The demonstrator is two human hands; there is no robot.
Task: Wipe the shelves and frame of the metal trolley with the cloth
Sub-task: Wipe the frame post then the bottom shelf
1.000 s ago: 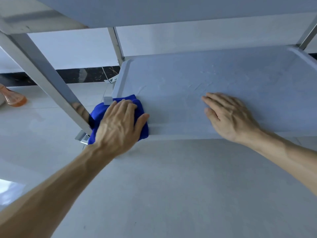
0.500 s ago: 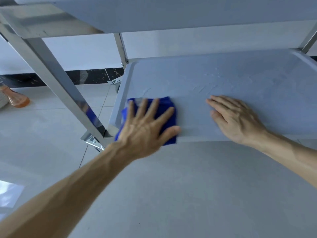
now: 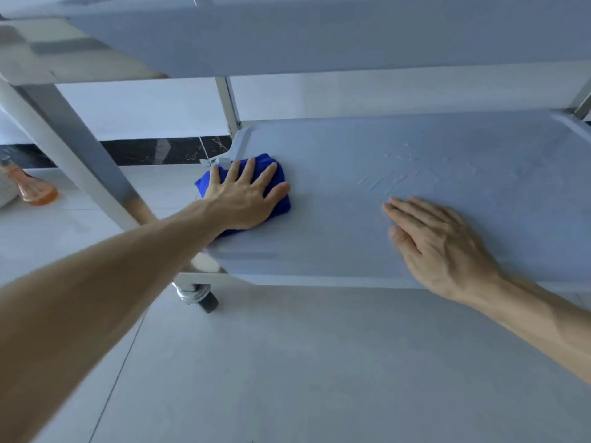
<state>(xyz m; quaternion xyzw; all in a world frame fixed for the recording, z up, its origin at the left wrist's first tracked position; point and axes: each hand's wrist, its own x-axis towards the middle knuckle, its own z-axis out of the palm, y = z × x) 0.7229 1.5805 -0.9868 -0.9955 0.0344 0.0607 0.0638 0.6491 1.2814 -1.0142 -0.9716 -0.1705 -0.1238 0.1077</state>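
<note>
The metal trolley's lower shelf [image 3: 399,148] spreads across the middle of the view, grey with faint streaks near its centre. My left hand [image 3: 246,195] lies flat with spread fingers on a blue cloth [image 3: 281,203], pressing it onto the shelf's left end by the raised rim. My right hand [image 3: 441,247] rests flat on the shelf's front right part, holding nothing. The underside of the shelf above [image 3: 319,36] fills the top of the view. A slanted frame post [image 3: 80,155] runs down the left.
A caster wheel [image 3: 204,298] sits under the shelf's front left corner on the pale tiled floor [image 3: 303,362]. An orange spray bottle [image 3: 35,190] lies on the floor at far left. A rear post [image 3: 228,103] stands at the shelf's back left corner, before a dark skirting strip.
My left hand slid the cloth from the front left corner rightward, then back toward the left rim and further from me. My right hand has stayed in place on the shelf.
</note>
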